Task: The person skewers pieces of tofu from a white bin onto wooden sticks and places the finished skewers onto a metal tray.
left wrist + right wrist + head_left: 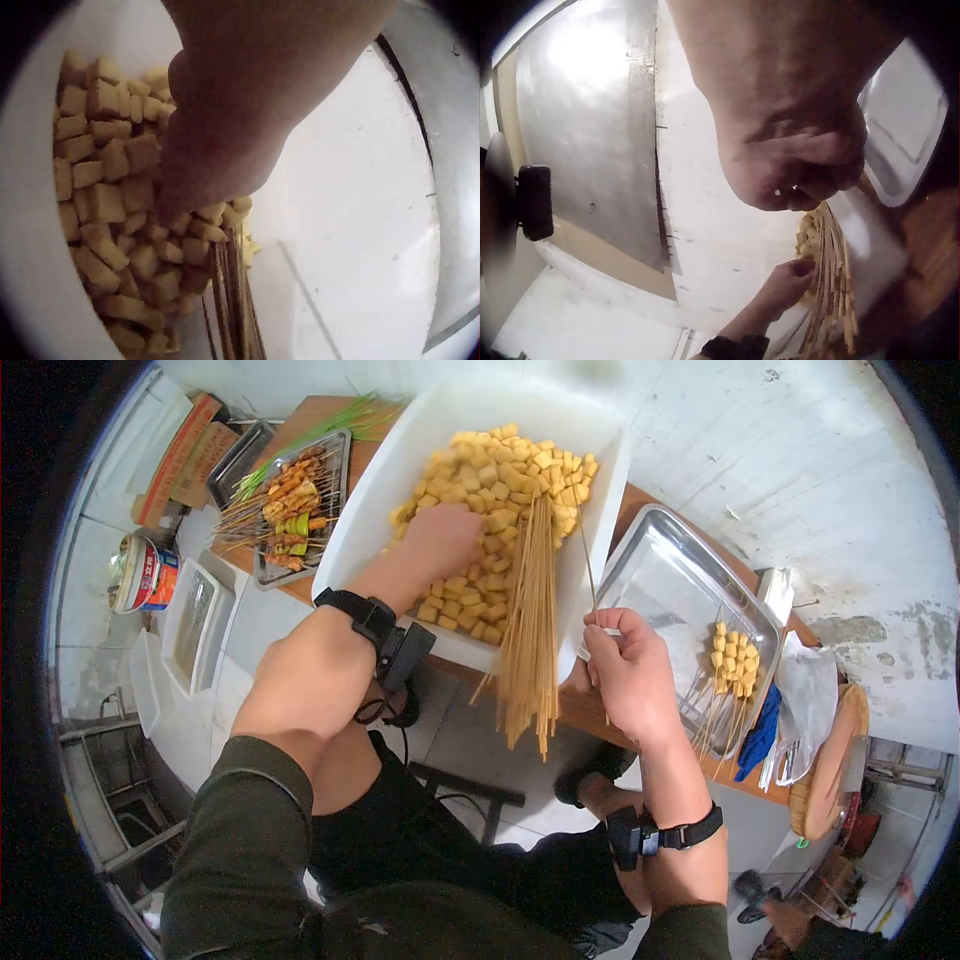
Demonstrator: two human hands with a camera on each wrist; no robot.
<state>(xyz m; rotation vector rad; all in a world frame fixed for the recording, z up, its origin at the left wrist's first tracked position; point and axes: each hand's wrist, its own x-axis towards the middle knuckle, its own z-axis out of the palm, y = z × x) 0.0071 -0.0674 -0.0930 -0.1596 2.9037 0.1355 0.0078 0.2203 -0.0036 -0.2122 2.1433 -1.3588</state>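
Yellow cubes [470, 595] fill much of a white bin [400, 455]. Among them my left hand [443, 540] reaches down, its fingertips hidden by the hand itself; in the left wrist view the hand [225, 142] touches the cubes [112, 202]. Right of it, a bundle of thin sticks [535, 630] lies over the bin's near edge. My right hand [635, 675] pinches one thin stick [588, 560] between thumb and fingers at the bin's right edge, the stick slanting up over the bin. In the right wrist view the fingers of this hand [795, 157] are curled.
At right a metal tray [660, 575] holds skewered yellow cubes [735, 660], with a blue cloth [762, 732] and plastic bag [805, 695] beside it. At left stand a tray of assorted skewers [290, 510], a tub [145, 575] and a white container [195, 625]. Another person's arm shows lower right.
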